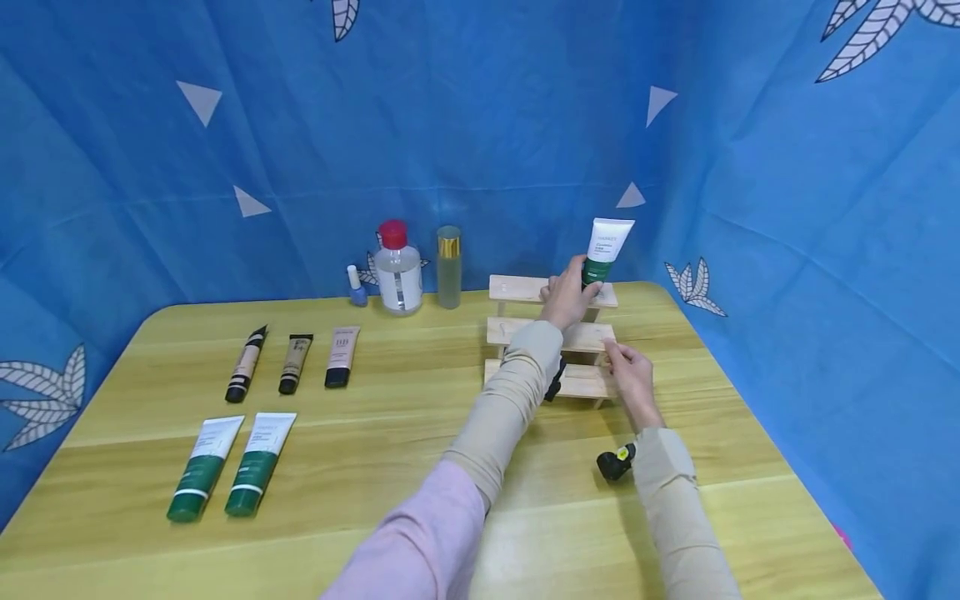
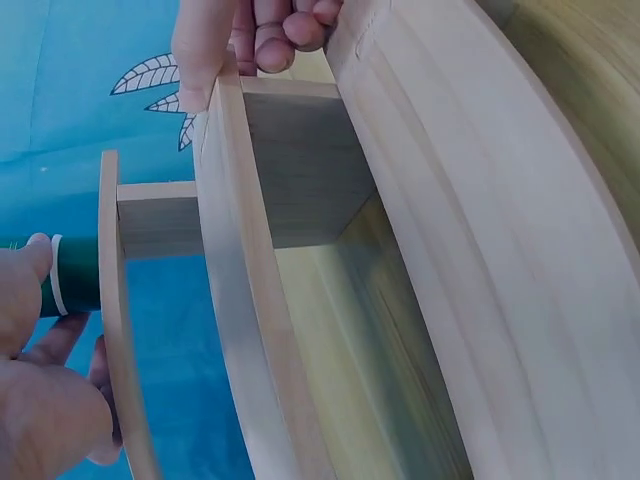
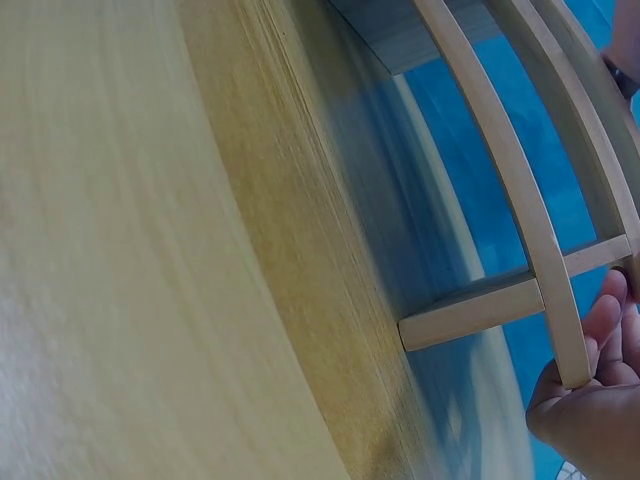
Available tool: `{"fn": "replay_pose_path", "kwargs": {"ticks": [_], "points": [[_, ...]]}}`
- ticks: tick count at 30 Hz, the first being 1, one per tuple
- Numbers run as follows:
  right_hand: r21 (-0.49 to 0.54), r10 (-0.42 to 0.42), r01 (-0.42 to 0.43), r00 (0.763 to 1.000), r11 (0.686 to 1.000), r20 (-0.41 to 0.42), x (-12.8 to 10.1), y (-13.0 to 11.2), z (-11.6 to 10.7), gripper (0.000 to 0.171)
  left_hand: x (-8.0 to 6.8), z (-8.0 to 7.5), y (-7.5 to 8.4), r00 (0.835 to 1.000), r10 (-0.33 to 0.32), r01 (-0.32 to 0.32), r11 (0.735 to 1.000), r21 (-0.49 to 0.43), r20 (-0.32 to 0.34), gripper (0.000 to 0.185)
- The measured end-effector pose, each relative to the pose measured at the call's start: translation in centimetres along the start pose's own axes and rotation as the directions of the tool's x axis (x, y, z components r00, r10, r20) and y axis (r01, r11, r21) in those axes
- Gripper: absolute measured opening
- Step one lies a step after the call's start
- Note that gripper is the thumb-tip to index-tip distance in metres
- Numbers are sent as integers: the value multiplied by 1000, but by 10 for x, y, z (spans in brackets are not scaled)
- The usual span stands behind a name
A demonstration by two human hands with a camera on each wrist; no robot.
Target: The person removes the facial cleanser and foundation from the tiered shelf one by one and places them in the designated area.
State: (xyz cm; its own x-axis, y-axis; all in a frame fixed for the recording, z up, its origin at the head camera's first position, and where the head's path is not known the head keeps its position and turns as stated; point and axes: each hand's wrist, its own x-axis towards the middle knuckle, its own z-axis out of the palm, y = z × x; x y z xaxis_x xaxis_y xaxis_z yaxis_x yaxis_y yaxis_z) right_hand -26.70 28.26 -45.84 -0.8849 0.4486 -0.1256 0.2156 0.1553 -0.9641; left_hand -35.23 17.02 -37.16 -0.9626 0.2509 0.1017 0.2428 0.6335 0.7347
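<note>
My left hand (image 1: 567, 296) grips a white and green squeeze tube (image 1: 606, 242) near its green cap end. The tube stands nearly upright, slightly tilted, at the right part of the top step of a three-tier wooden display rack (image 1: 517, 288). In the left wrist view, the tube's green end (image 2: 78, 275) meets that top board, with left-hand fingers (image 2: 60, 340) around it. My right hand (image 1: 632, 379) pinches the right end of the middle step; its thumb lies on the board and the other fingers curl beside it. Part of the rack is hidden behind my left forearm.
Two matching green and white tubes (image 1: 261, 462) lie at the left front. Behind them lie three small cosmetic tubes (image 1: 342, 354). Along the back edge stand a nail polish bottle (image 1: 357, 287), a red-capped clear bottle (image 1: 399, 275) and a gold-collared bottle (image 1: 449, 271). Blue cloth (image 1: 525, 125) hangs behind.
</note>
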Motion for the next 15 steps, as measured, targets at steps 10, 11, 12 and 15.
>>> {"fn": "replay_pose_path", "kwargs": {"ticks": [10,11,12,15], "points": [[-14,12,-12,1000,1000,23,-1,-1,-2,40,-7,-6,-9,998,58,-57,997,-57,14,53],[-16,13,-13,1000,1000,19,-1,-1,-1,39,-9,-7,-10,998,66,-64,995,-80,17,53],[-18,13,-12,1000,1000,20,-1,-1,-2,39,-10,-8,-12,997,75,-72,992,-105,18,54],[-23,16,-15,999,1000,29,-2,-1,-2,40,-16,-11,-17,995,101,-97,977,-188,15,54]]}}
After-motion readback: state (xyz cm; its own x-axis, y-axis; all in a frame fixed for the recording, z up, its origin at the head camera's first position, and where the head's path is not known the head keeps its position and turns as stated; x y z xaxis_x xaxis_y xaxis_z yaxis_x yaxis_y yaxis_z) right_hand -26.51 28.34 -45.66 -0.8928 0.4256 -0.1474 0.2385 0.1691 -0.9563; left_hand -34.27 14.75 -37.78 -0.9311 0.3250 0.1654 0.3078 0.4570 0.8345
